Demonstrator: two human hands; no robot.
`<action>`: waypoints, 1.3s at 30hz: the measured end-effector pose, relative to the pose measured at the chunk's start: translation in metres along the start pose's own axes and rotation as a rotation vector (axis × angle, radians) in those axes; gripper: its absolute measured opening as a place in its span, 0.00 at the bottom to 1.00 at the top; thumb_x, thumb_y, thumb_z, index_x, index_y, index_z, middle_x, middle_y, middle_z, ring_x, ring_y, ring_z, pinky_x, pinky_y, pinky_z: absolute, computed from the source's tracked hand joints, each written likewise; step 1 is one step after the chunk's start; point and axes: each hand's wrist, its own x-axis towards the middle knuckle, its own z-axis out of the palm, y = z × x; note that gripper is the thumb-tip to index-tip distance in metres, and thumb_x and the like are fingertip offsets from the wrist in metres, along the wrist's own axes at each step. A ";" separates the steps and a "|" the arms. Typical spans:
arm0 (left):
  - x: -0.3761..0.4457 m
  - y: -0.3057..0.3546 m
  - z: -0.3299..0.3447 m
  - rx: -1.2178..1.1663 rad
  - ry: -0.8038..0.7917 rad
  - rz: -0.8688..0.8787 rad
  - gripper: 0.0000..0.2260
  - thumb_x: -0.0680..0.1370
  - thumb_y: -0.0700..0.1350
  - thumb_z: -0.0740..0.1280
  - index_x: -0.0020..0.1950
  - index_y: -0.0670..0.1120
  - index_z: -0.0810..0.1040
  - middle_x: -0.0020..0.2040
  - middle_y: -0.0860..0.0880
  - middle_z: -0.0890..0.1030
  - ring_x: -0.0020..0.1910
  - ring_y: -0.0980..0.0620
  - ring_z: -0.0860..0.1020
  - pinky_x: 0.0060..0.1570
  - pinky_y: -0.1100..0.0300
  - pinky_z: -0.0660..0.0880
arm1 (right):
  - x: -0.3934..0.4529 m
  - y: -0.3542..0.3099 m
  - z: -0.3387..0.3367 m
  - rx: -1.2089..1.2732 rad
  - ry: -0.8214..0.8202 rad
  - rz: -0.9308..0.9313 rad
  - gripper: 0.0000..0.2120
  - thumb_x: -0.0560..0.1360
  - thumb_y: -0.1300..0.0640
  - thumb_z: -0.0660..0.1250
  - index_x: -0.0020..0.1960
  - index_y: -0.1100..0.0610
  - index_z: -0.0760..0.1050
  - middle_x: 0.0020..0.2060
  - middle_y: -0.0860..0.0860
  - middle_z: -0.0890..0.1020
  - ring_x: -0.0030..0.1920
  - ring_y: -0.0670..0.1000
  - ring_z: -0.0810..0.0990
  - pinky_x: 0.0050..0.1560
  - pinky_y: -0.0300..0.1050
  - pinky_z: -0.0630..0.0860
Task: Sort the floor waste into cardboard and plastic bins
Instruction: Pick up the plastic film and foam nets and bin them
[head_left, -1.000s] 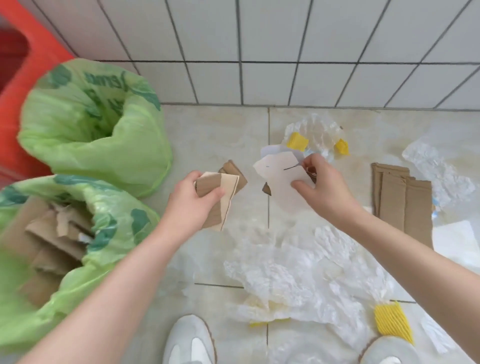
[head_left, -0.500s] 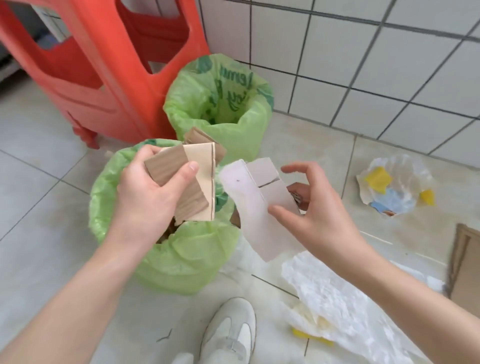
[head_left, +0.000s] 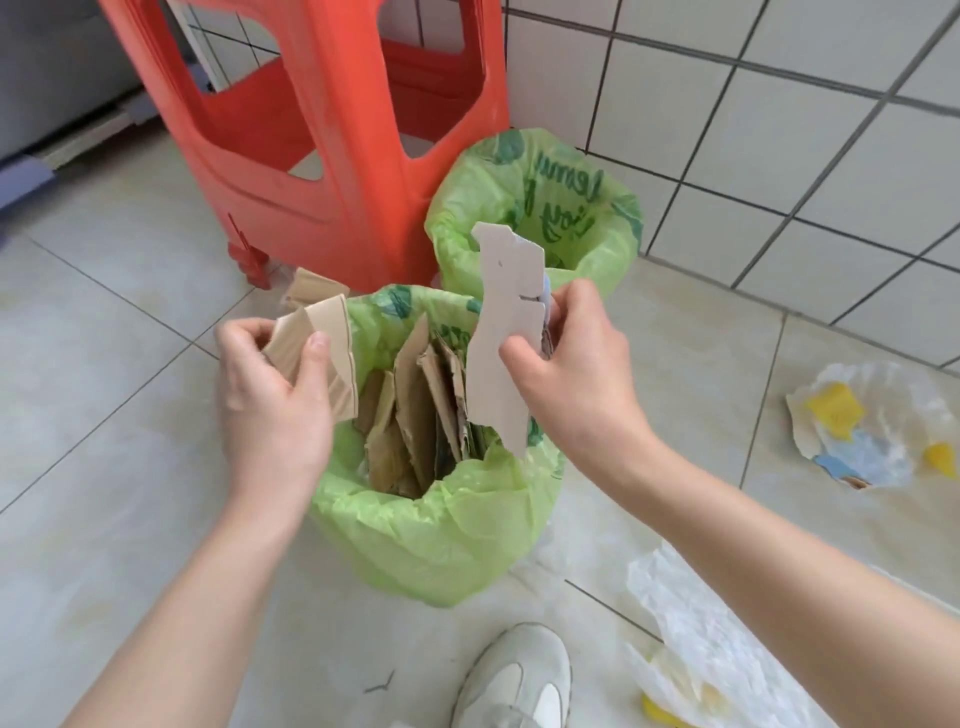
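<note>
Held cardboard, left: brown cardboard scraps (head_left: 319, 353), a small stack, above the left rim of the near bin.
Held cardboard, right: pale jagged cardboard sheet (head_left: 503, 332), upright, over the right side of the same bin, lower tip just above the liner edge.
Left hand (head_left: 270, 395): clamped on the brown scraps, thumb pressed across their front, fingers curled behind.
Right hand (head_left: 566, 358): pinching the pale sheet at mid-height, thumb in front, fingers behind; a smaller darker piece tucked behind the sheet, too hidden to identify.
Near bin (head_left: 441, 540): lined with a green bag, packed with brown cardboard pieces (head_left: 415, 410) standing on edge.
Far bin (head_left: 587, 244): just behind the near one, also green-lined with dark green print; contents hidden.
Floor waste: crumpled clear plastic with yellow bits (head_left: 862, 426) at far right; white crinkled plastic sheet (head_left: 727, 649) at lower right.
Surroundings: red plastic stool (head_left: 332, 156) behind the bins, touching neither hand; white tiled wall (head_left: 779, 130); beige floor tiles (head_left: 104, 338); white sneaker (head_left: 514, 680) at the bottom edge.
</note>
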 end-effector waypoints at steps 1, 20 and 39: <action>0.000 -0.002 0.004 0.035 -0.020 0.030 0.14 0.78 0.47 0.64 0.57 0.40 0.67 0.54 0.44 0.74 0.54 0.45 0.71 0.50 0.57 0.63 | 0.003 -0.002 0.005 -0.010 0.007 -0.019 0.08 0.73 0.58 0.63 0.46 0.57 0.64 0.32 0.46 0.69 0.31 0.45 0.67 0.30 0.39 0.66; -0.023 -0.002 0.013 0.337 -0.452 0.143 0.24 0.77 0.55 0.64 0.70 0.46 0.69 0.72 0.48 0.68 0.72 0.47 0.64 0.72 0.52 0.60 | 0.002 0.008 0.027 -0.338 -0.149 -0.094 0.11 0.75 0.58 0.60 0.57 0.58 0.72 0.51 0.52 0.79 0.51 0.54 0.77 0.50 0.47 0.75; -0.122 0.084 0.075 -0.003 -0.596 0.552 0.14 0.73 0.44 0.65 0.59 0.47 0.76 0.45 0.56 0.80 0.49 0.54 0.77 0.53 0.63 0.69 | -0.032 0.154 -0.089 -0.268 0.019 0.360 0.12 0.74 0.59 0.61 0.57 0.55 0.75 0.46 0.49 0.80 0.47 0.51 0.80 0.43 0.39 0.69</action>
